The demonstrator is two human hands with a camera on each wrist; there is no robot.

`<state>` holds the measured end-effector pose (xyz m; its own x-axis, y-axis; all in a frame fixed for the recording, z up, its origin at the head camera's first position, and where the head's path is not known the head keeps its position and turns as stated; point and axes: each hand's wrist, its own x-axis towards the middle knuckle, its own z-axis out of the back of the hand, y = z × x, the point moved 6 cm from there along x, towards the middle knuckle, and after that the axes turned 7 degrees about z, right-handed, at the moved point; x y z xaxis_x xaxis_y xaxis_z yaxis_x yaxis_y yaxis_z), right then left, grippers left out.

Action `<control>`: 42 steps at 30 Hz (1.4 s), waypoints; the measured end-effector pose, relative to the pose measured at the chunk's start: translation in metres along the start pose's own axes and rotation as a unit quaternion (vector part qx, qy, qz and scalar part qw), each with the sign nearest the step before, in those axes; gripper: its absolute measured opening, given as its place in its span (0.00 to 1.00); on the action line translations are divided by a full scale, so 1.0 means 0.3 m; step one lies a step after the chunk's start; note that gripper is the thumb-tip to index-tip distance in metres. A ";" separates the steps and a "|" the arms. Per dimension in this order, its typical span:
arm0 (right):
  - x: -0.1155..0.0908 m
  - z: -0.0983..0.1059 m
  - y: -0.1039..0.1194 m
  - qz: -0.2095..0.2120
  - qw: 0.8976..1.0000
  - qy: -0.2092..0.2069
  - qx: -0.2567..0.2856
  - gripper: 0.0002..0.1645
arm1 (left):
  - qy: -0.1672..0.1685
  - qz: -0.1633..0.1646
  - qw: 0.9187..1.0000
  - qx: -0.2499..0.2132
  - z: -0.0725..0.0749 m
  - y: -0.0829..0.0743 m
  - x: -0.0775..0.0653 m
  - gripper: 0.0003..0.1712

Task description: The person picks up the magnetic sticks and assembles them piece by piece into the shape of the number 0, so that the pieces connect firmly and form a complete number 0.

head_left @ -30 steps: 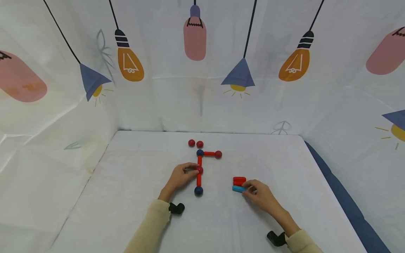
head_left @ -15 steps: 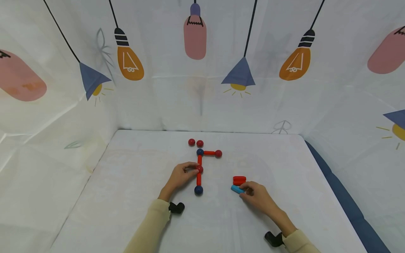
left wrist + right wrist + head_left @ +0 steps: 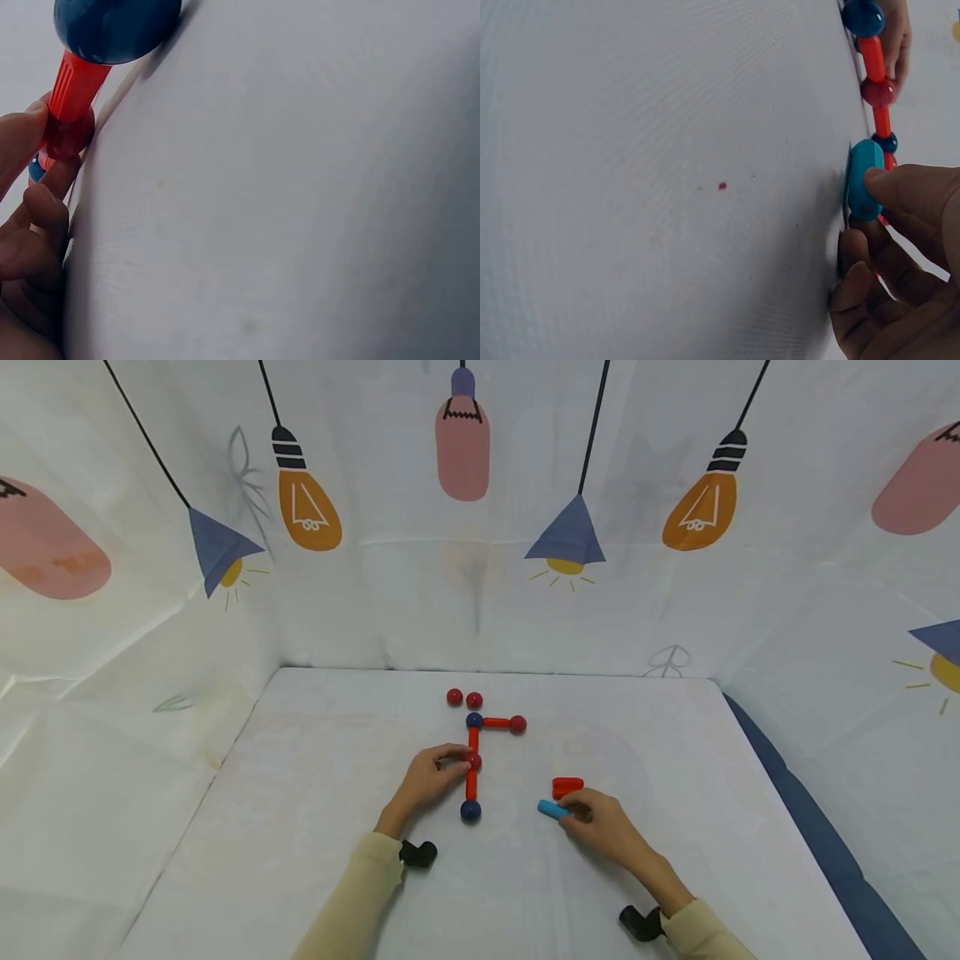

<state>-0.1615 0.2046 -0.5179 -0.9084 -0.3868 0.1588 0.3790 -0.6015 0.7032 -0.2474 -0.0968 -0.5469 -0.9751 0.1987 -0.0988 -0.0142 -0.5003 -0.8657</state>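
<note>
Red rods and balls form a joined shape on the white table: a near dark blue ball (image 3: 471, 811), a red rod (image 3: 471, 787), a middle red ball (image 3: 475, 762), another red rod (image 3: 473, 739), a far blue ball (image 3: 474, 721), then a rod (image 3: 496, 723) running right to a red ball (image 3: 517, 724). My left hand (image 3: 431, 781) pinches the middle red ball between thumb and fingers. To the right, my right hand (image 3: 602, 827) pinches one end of a light blue rod (image 3: 865, 178) by thumb and finger, low over the table.
Two loose red balls, one at the left (image 3: 454, 697) and one beside it (image 3: 474, 700), lie beyond the joined shape. Red rods (image 3: 567, 785) lie together just past my right hand. A printed white curtain (image 3: 420, 593) stands behind the table (image 3: 337, 877).
My right hand has drawn the light blue rod leftward, away from the red rods, and its far end has tilted slightly. The left hand stays on the red ball.
</note>
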 end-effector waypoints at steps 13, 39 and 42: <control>0.004 0.000 -0.007 -0.001 1.000 -0.003 -0.017 0.12 | -0.013 0.006 1.000 0.016 0.037 0.001 -0.042 0.25; 0.007 -0.002 0.000 0.007 1.000 0.000 0.006 0.11 | 0.112 -0.042 0.993 0.016 -0.012 -0.038 -0.216 0.20; 0.011 -0.009 0.006 0.008 1.000 0.007 0.003 0.11 | 0.111 -0.043 0.993 0.017 -0.022 -0.034 -0.217 0.20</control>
<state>-0.1633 0.2004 -0.5180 -0.8995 -0.4060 0.1614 0.3931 -0.5908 0.7046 -0.1823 -0.0991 -0.5349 -0.8973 0.4203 -0.1347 -0.1062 -0.5019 -0.8584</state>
